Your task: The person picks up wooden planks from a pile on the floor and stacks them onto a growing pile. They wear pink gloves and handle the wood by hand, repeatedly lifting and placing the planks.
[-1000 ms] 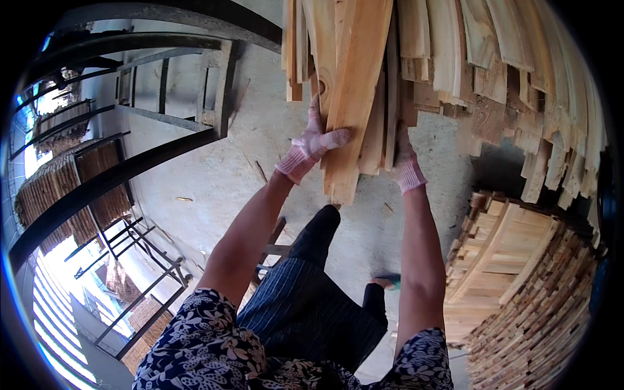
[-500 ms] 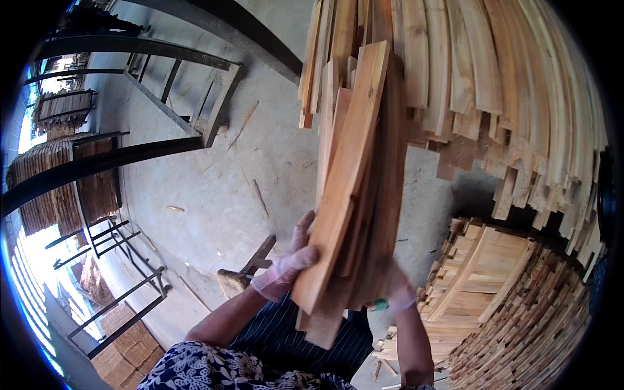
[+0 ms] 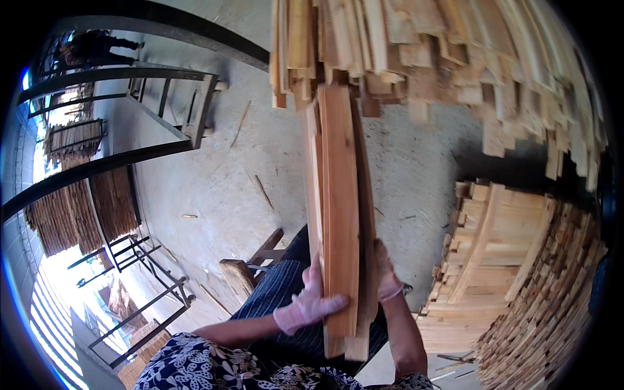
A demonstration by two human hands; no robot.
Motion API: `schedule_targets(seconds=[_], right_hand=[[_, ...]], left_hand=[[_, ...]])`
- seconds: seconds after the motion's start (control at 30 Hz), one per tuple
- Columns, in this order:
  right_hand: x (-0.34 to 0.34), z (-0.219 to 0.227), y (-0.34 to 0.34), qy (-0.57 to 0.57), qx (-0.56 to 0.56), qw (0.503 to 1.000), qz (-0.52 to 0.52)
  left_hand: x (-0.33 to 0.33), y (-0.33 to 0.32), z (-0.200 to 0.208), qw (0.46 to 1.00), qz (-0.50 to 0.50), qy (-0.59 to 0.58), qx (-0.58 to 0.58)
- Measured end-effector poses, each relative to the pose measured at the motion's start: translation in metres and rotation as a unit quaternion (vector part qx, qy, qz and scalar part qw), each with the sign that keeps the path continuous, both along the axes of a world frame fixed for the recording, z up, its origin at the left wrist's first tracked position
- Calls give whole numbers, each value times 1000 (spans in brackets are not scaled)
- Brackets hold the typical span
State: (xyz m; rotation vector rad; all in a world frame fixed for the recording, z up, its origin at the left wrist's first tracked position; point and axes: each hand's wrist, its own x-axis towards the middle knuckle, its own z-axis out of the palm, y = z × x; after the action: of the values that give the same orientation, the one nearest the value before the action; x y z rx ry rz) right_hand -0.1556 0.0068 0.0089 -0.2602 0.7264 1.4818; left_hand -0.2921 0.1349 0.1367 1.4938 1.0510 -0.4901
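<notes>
My left hand [image 3: 312,303], in a pale pinkish glove, is closed on the left side of a bundle of wooden boards [image 3: 342,214]. Its thumb lies across the top board. Gripping the bundle's right side is my right hand [image 3: 387,276], also gloved, its fingers partly hidden behind the wood. The boards are long, narrow and reddish-brown to pale, lying lengthwise in front of me with their near ends uneven. Their far ends reach the near edge of a large pile of planks [image 3: 416,55]; whether they touch it I cannot tell.
At the lower right stands a stack of short boards [image 3: 497,253]. Dark metal frames [image 3: 110,170] are on the left, with brown stacked wood [image 3: 81,211] behind. A wooden stool-like piece [image 3: 239,276] stands by my leg. Far left, a person [image 3: 97,49] is visible.
The bundle has come toward me, away from the plank pile, and turned from slanting to nearly straight ahead. Both hands still hold it. The view has shifted, bringing the person into fuller sight.
</notes>
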Motion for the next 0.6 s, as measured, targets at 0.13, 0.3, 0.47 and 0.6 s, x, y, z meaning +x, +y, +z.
schedule_targets(seconds=[0.13,0.3,0.47,0.6], right_hand=[[-46,42,-97,3,-112,994,7],[-75,96,-183,-10,-217,975,36],[-98,131,-245,-46,-266,941,-203],[-114,117,-263,-187,-266,881,-344]], left_hand=[[-30,-86,24,995,13,86,-55],[-36,-156,45,960,137,-15,-246],[-25,-188,66,971,-140,-43,-187],[18,-192,61,912,-374,-117,-125]])
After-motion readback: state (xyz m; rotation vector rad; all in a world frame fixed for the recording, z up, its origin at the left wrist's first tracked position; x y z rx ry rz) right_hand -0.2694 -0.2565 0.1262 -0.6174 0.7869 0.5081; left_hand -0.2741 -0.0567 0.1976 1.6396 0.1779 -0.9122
